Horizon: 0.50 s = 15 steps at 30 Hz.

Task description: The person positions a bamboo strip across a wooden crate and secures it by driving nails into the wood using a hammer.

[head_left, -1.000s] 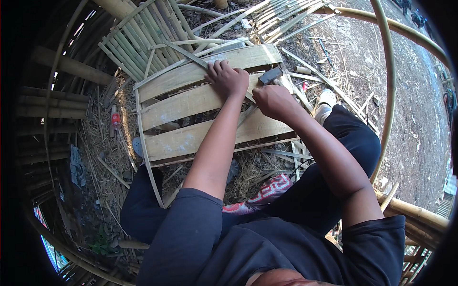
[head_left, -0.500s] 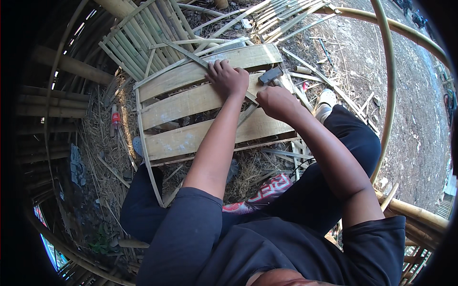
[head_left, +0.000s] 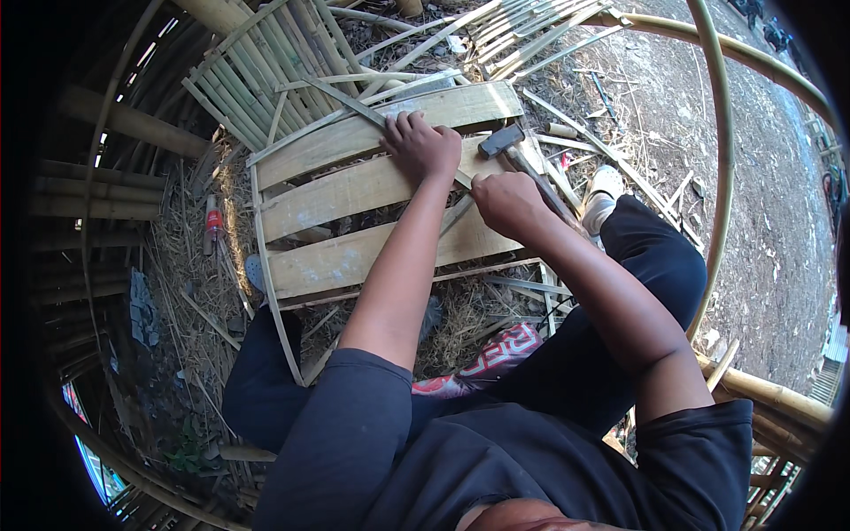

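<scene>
Across a low bench of pale wooden slats (head_left: pixel 341 205) lies a long, thin bamboo strip (head_left: pixel 356 104), slanting from far left toward the middle. My left hand (head_left: pixel 422 147) is closed over the strip, fingers bent across it and pressing it to the slats. Close by on the right, my right hand (head_left: pixel 506 203) is closed in a fist beside the strip's near end. A narrow grey blade-like piece (head_left: pixel 455 214) runs down-left from this fist; the part inside the fingers is hidden. Just beyond my right hand rests a hammer (head_left: pixel 502 141) with its handle trailing to the lower right.
Split-bamboo panels (head_left: pixel 257 84) stand at the far left, with another slatted panel (head_left: pixel 527 40) at the back. Loose strips and shavings litter the ground. A red-labelled bottle (head_left: pixel 213 221) lies left. Curved bamboo poles (head_left: pixel 724 168) rise at right. My legs flank the bench.
My right hand has moved slightly left and toward me, uncovering more of the hammer's handle. My left hand and the strip have stayed in place.
</scene>
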Each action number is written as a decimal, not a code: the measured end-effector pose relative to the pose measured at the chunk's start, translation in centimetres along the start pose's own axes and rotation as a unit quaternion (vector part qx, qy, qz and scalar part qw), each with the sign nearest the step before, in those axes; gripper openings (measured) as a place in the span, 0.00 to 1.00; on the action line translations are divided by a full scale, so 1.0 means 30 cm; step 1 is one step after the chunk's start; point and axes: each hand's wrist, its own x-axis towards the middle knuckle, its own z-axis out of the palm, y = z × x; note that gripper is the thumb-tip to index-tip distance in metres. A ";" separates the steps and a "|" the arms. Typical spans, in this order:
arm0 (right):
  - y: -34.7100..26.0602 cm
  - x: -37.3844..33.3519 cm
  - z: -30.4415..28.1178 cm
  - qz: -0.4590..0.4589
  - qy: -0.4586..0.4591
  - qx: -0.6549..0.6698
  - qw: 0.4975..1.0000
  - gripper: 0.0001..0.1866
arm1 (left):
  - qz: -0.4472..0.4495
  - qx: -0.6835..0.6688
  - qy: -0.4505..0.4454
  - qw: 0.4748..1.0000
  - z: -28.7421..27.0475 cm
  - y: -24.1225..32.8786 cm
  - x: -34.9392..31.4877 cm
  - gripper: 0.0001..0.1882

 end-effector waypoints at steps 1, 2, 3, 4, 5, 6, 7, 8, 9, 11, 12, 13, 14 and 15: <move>0.003 0.004 -0.006 0.001 -0.012 0.004 1.000 0.10 | -0.001 0.001 0.000 1.000 -0.002 -0.001 0.001 0.21; 0.005 0.008 -0.012 0.002 -0.023 0.008 1.000 0.09 | -0.001 0.002 -0.002 1.000 -0.004 -0.003 0.002 0.21; 0.008 0.010 -0.015 0.002 -0.024 0.007 1.000 0.09 | -0.001 0.002 -0.004 1.000 -0.003 -0.002 0.001 0.21; 0.011 0.013 -0.017 0.006 -0.030 0.013 0.999 0.09 | -0.002 0.002 -0.004 1.000 -0.002 -0.002 0.001 0.21; 0.012 0.014 -0.019 0.010 -0.035 0.019 0.999 0.09 | -0.002 0.001 -0.005 1.000 -0.002 -0.002 0.002 0.21; 0.016 0.013 -0.012 0.010 -0.036 0.019 0.999 0.09 | -0.002 0.000 -0.006 1.000 -0.002 -0.001 0.002 0.21; 0.020 0.012 -0.004 0.014 -0.027 0.033 0.999 0.08 | -0.003 0.000 -0.006 1.000 -0.003 0.001 0.001 0.21; 0.024 0.011 0.003 0.017 -0.019 0.047 0.999 0.08 | -0.002 -0.002 -0.008 1.000 -0.003 0.003 -0.002 0.21; 0.025 0.009 0.005 0.016 -0.019 0.047 0.999 0.08 | -0.001 -0.002 -0.010 1.000 -0.007 0.001 -0.003 0.21; 0.025 0.005 0.008 0.010 -0.010 0.068 0.998 0.08 | -0.004 0.002 -0.010 1.000 -0.012 0.000 -0.001 0.21; 0.030 0.003 0.014 0.010 -0.011 0.068 0.998 0.08 | -0.005 0.004 -0.012 1.000 -0.012 0.003 -0.001 0.21; 0.033 0.002 0.020 0.006 -0.001 0.071 0.997 0.08 | -0.005 0.004 -0.012 1.000 -0.013 0.005 -0.001 0.21; 0.036 0.001 0.026 0.002 0.009 0.073 0.997 0.08 | -0.005 0.003 -0.011 1.000 -0.014 0.007 -0.001 0.21; 0.035 0.002 0.023 0.003 0.009 0.074 0.997 0.08 | -0.005 0.002 -0.011 1.000 -0.011 0.007 -0.001 0.21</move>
